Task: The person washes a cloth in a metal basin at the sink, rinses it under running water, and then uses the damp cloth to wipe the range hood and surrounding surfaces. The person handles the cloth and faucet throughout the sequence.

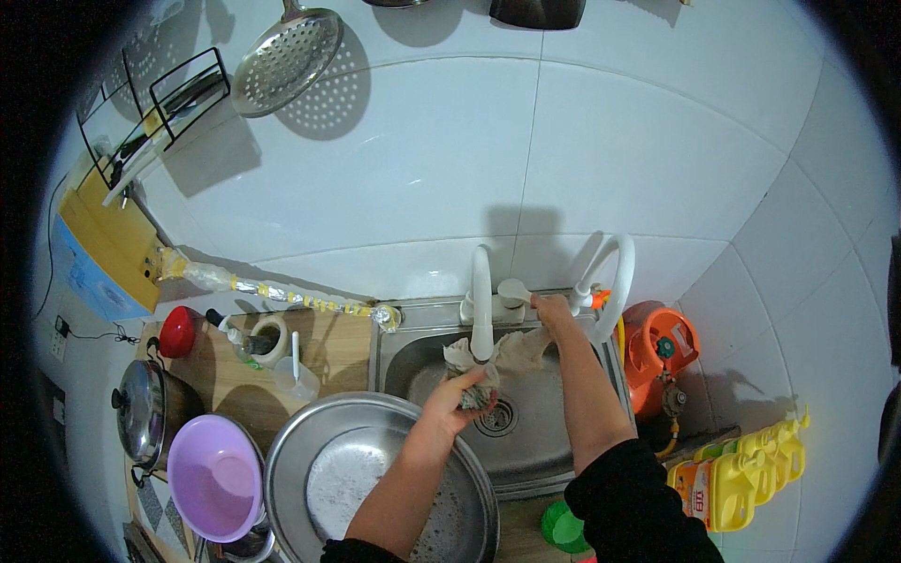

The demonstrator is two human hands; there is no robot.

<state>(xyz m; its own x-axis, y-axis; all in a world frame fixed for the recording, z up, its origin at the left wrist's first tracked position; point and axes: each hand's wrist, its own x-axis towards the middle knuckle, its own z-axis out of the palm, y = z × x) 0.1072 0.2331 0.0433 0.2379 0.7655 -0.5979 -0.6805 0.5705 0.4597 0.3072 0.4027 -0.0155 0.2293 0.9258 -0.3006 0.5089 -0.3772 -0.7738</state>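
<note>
Under the spout of a white faucet (481,302), my left hand (454,405) grips a wet, bunched cloth (477,387) over the stainless steel sink (528,450). A pale stretch of cloth (521,350) lies to the right of the spout, across the sink's back part. My right hand (552,313) is at the white faucet handle (514,290) behind the sink, with its fingers on the handle's right end; their exact hold is partly hidden. The sink's drain (497,415) shows just below and right of my left hand.
A large steel basin (281,464) overlaps the sink's left edge, with a purple basin (215,478) and a lidded pot (151,401) further left. A second curved white pipe (623,281) rises at the sink's right. Beyond stand an orange gas cylinder (644,359) and yellow bottles (732,485).
</note>
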